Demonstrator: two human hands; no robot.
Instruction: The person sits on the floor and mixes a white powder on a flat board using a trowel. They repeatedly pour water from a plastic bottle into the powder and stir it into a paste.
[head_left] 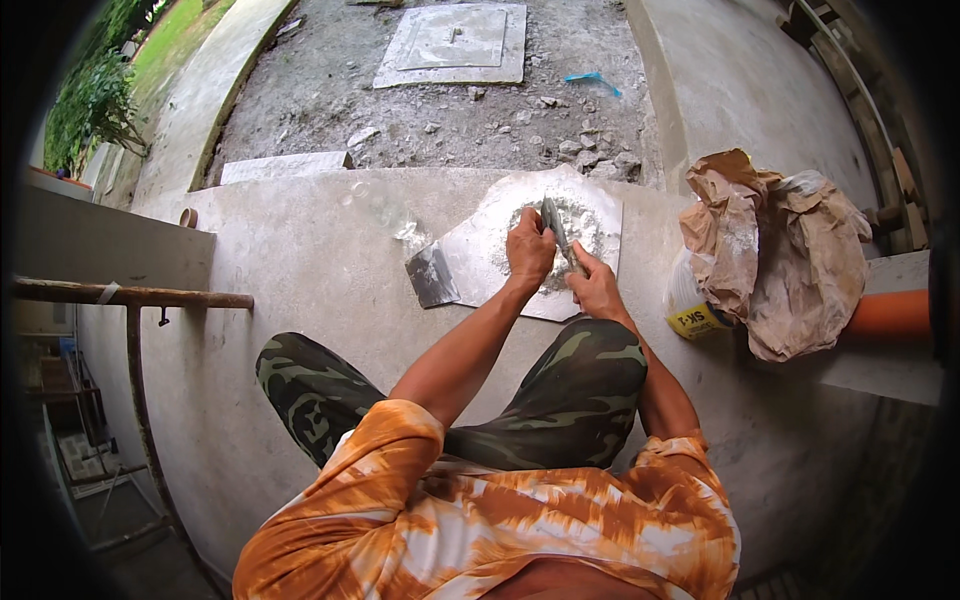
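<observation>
A pale flat board point(513, 192) lies on the concrete ledge in front of my crossed legs, with whitish-grey powdery mix point(590, 226) heaped and spread on it. My right hand point(597, 288) is closed round the handle of a small trowel, and its narrow grey blade point(552, 218) points away from me over the mix. Curled fingers of my left hand point(529, 247) press against the left side of that blade; their tips are partly hidden. Beside the board's left corner rests a flat grey metal scraper plate point(433, 276).
To the right, crumpled brown paper sacking point(790, 250) covers a white and yellow container point(692, 305), near an orange pipe point(890, 314). A rusty metal frame point(135, 295) stands left. Beyond the ledge are rubble point(600, 155), a concrete hatch cover point(450, 45) and a blue scrap point(592, 81).
</observation>
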